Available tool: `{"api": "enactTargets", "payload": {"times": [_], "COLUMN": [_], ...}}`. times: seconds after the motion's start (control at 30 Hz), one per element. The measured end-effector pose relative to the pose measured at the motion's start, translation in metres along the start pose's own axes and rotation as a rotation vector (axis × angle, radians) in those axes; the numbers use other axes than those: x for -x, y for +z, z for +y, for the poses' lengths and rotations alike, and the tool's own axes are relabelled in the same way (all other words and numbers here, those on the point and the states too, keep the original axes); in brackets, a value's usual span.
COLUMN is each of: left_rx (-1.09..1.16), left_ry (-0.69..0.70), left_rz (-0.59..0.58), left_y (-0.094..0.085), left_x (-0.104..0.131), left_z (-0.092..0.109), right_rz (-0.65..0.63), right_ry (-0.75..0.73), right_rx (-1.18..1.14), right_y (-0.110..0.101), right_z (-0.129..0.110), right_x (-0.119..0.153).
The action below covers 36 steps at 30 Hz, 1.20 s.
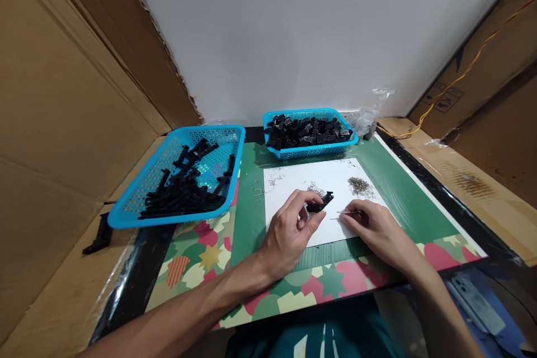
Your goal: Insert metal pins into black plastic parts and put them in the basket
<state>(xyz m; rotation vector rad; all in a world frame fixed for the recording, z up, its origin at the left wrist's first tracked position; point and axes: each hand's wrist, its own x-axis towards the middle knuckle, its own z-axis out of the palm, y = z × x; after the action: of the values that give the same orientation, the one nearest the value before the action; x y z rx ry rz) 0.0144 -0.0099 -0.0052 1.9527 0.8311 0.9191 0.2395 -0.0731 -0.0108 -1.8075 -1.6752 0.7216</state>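
Between the thumb and fingers of my left hand (293,225) is a black plastic part (321,204), tilted up to the right over a white sheet (289,179). My right hand (371,225) pinches a thin metal tool (348,212), its tip pointing left, a short gap from the black part. A pile of tiny metal pieces (359,187) lies on the sheet beyond my right hand. Another small pile (314,189) sits just behind my left fingers, partly hidden by them. More tiny pieces (274,180) are scattered at the sheet's left.
A blue basket (121,219) of long black parts stands at the left. Behind the sheet is a second blue basket (314,151) with small black pieces, beside a clear plastic bag (367,120). One black part (100,235) lies outside at the far left. Cardboard walls flank both sides.
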Motion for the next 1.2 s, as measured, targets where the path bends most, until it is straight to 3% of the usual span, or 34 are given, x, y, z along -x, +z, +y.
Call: {"api": "enactTargets", "payload": {"times": [0.53,0.77,0.97,1.1,1.2], "left_rx": [0.003,-0.083,-0.300,-0.439,-0.718], "left_ry": [-0.061,-0.070,0.030,0.060,-0.064], "left_rz": [0.009,0.042,0.175,0.286,0.256], "left_y": [-0.001,-0.011,-0.046,-0.073,-0.090], "left_x": [0.000,-0.006,-0.056,-0.117,-0.168], "left_z": [0.002,0.000,0.014,0.021,0.017], "right_rz": [0.123,0.155,0.105,0.122,0.166], "right_ry": [0.024,0.017,-0.043,-0.073,-0.075], "right_rx": [-0.080,-0.261,-0.268,-0.232,-0.219], "right_y": [0.012,0.021,0.021,0.024,0.028], "right_z": [0.016,0.019,0.017,0.019,0.020], "right_x": [0.013,0.014,0.010,0.008,0.008]}}
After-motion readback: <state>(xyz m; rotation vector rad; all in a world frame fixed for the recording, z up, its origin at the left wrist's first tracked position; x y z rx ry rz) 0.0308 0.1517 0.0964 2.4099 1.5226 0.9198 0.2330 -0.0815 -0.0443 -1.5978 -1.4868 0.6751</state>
